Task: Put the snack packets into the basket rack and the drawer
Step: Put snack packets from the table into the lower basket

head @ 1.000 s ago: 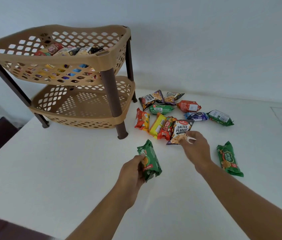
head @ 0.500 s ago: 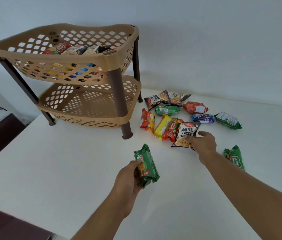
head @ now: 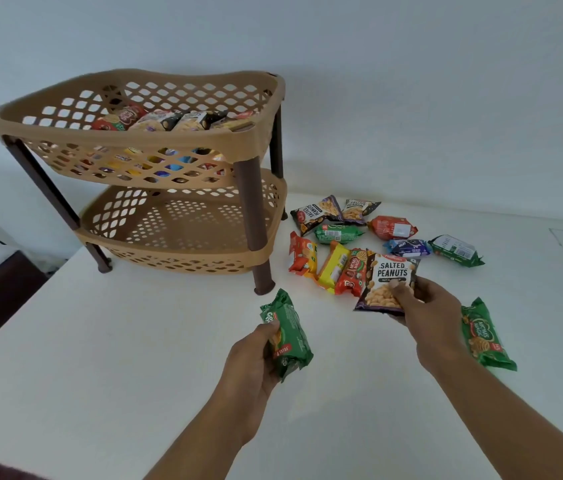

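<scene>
left hand (head: 254, 355) grips green biscuit packet (head: 287, 336). right hand (head: 423, 306) pinches salted peanuts packet (head: 385, 280) near basket rack (head: 155, 140).

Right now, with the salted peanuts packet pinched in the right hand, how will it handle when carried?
Probably light: the right hand holds the salted peanuts packet by its lower part alone. Likely floppy, being a thin film pouch, so it may sag. The glossy film looks slippery; the pinch could slide.

The packets (head: 155, 121) in the top basket (head: 127, 139) are mostly hidden behind its rim. The right hand (head: 427, 308) covers a lower corner of the peanut packet (head: 391, 271).
</scene>
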`<state>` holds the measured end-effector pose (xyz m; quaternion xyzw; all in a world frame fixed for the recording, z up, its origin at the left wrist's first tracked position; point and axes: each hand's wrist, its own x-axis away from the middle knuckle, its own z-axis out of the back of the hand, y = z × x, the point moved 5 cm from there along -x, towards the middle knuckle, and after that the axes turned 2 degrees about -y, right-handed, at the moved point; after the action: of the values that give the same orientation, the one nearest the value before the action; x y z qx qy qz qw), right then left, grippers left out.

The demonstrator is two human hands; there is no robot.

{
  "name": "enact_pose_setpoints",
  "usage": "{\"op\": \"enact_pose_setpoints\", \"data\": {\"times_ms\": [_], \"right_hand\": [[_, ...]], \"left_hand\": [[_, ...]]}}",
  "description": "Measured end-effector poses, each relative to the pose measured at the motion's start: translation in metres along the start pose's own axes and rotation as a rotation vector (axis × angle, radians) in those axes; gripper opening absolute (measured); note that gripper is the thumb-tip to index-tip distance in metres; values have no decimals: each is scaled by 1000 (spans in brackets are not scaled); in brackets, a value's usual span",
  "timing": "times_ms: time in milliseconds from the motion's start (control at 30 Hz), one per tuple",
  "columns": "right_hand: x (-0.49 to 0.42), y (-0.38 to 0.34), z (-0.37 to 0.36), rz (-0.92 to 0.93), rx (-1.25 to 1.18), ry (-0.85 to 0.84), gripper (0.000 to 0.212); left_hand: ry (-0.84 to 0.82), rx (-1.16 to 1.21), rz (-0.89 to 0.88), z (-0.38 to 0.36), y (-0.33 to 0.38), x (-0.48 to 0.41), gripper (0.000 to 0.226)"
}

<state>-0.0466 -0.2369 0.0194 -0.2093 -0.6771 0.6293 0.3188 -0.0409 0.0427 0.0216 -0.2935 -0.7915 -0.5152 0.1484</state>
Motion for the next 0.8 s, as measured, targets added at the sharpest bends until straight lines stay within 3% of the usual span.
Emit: {"op": "enact_pose_setpoints", "data": {"times_ms": [233, 600, 800], "right_hand": [[87, -25, -77, 85, 43, -102, 32], [141, -38, -229, 247, 161, -138, 24], [123, -62, -269, 394, 546, -155, 42]], "left_hand": [[-44, -249, -71, 51, 57, -7, 29], [-25, -337, -218, 156, 201, -62, 27], [26, -456, -197, 146, 251, -112, 32]]}}
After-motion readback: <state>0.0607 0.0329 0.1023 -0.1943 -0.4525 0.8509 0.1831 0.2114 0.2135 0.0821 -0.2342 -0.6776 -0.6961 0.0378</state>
